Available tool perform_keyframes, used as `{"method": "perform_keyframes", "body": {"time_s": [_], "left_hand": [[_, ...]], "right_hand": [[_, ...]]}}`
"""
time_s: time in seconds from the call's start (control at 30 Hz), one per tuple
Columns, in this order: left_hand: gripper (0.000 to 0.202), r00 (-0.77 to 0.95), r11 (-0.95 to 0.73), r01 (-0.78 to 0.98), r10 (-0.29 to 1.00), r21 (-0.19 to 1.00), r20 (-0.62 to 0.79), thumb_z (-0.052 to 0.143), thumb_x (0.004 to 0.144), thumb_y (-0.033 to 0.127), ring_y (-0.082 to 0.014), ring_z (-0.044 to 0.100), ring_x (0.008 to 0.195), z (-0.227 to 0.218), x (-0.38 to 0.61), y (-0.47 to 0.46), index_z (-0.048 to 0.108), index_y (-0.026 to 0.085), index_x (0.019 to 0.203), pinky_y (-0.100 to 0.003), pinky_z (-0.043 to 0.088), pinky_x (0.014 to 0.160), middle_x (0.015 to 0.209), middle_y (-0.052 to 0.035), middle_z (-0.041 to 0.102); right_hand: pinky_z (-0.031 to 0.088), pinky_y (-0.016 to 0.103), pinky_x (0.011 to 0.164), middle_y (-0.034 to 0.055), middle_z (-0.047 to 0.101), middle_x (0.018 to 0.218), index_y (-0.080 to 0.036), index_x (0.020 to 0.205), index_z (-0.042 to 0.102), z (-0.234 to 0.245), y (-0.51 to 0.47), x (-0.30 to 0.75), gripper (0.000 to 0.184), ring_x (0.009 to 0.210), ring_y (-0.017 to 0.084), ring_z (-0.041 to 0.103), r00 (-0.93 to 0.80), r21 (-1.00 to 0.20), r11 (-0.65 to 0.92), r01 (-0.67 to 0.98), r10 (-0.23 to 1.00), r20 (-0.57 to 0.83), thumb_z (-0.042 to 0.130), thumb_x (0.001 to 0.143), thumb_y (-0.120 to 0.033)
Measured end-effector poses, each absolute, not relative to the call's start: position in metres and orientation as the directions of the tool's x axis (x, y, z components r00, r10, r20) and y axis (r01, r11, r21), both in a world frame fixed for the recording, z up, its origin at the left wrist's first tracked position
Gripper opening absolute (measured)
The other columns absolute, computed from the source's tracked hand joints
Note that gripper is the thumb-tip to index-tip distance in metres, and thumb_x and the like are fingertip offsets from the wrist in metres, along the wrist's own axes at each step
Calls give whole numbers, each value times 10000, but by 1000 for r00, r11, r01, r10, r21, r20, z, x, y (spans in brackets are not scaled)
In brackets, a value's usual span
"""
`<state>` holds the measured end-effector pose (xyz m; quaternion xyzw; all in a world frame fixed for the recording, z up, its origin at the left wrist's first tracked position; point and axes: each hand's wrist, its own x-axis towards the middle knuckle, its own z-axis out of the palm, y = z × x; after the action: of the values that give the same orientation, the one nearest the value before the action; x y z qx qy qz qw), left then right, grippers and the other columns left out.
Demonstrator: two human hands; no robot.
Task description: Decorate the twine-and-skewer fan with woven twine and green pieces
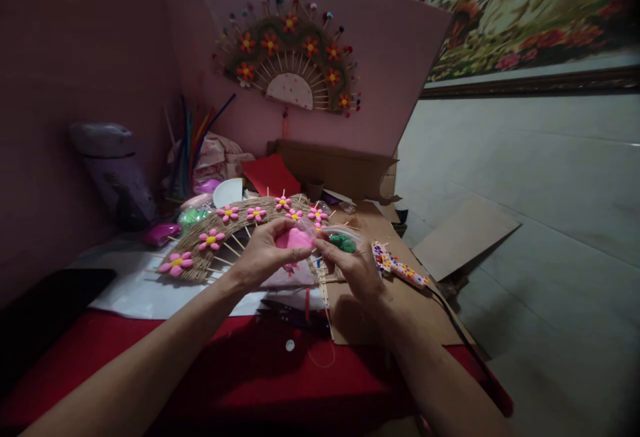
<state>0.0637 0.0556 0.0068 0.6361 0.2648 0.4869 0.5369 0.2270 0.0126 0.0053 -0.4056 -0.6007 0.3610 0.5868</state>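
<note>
Both hands are raised over a fan [190,270] of sticks and coiled twine, decorated with pink clay-like flowers [211,239] with yellow centres. Between finger and thumb, my left hand [267,250] grips a clear plastic bag of soft pink material [295,239]. My right hand [350,265] pinches a zip bag with a dark green lump [343,243] inside, its fingertips meeting the pink bag's edge. The overlapping plastic hides where one bag ends. Below the hands, dark scissors [290,315] lie beside the fan.
A patterned glue gun [400,268] rests on cardboard [370,317] at right, its cord trailing forward. A finished fan [290,57] hangs on the pink board. Pipe cleaners [190,143], a red sheet [273,175] and bagged green material [195,215] stand behind. A dark slab [60,290] lies left.
</note>
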Motion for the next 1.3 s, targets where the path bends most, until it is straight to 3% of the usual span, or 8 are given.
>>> {"method": "perform_keyframes", "body": {"time_s": [0.13,0.33,0.7,0.97,1.17,1.3], "left_hand": [[349,332,-312,-185,873,932,358,824,550,239,-94,535,648,8,64,53,636,133,824,-197,459,555,764,3,602],[370,378,-271,-203,865,941,330,828,547,231,-94,556,631,8,64,53,633,132,847,-193,473,526,776,-6,621],[387,416,-138,-240,880,961,231,835,538,255,-75,545,520,1,65,53,605,120,819,-199,466,480,684,16,612],[336,475,-87,-272,854,958,212,788,626,322,-99,554,488,-2,65,53,611,127,835,-227,483,444,648,7,603],[284,483,-48,-267,858,963,177,747,679,351,-110,587,518,0,66,51,632,130,815,-224,478,494,645,-11,636],[215,491,-51,-297,849,953,198,768,660,270,-78,571,573,-1,67,51,656,137,787,-191,455,542,696,7,641]], "right_hand": [[362,207,418,-25,553,639,-157,801,633,3,15,227,194,469,69,452,29,-914,404,32,914,405,712,710,-309],[359,214,409,-53,507,515,-147,929,677,4,14,229,265,427,77,444,-82,-943,330,-43,939,333,699,713,-299],[331,196,387,-40,528,473,-112,936,721,-4,19,229,346,406,68,438,-189,-954,295,49,941,281,715,676,-340],[379,227,426,-41,545,521,-152,814,656,0,19,233,233,429,86,467,-13,-913,405,-42,914,406,705,723,-361],[344,219,454,-39,503,535,-163,706,593,2,16,231,245,477,82,444,-51,-874,460,156,887,458,663,774,-387],[350,223,465,-38,490,546,-160,683,585,0,15,229,249,482,80,431,-16,-871,463,163,884,467,648,789,-376]]}}
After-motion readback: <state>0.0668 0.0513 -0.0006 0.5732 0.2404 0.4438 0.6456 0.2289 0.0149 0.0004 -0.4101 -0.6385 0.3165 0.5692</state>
